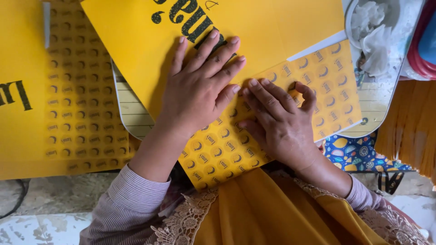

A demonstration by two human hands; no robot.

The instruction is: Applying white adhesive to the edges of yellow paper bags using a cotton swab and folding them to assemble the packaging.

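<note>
My left hand [197,88] lies flat, fingers spread, on a large yellow printed sheet [254,31] with black lettering. My right hand [281,120] rests on a yellow sheet of small round stickers [327,86], thumb and forefinger pinched at one sticker near the sheet's upper middle. The sticker sheet lies partly under the large sheet's lower edge. Both sit on a pale board [136,118] with rounded corners.
Another yellow sheet of round stickers [81,90] lies to the left. A white bowl with crumpled paper [372,27] stands at top right beside red and blue containers [422,41]. A patterned blue cloth [359,156] is under the board. My orange garment [272,213] fills the bottom.
</note>
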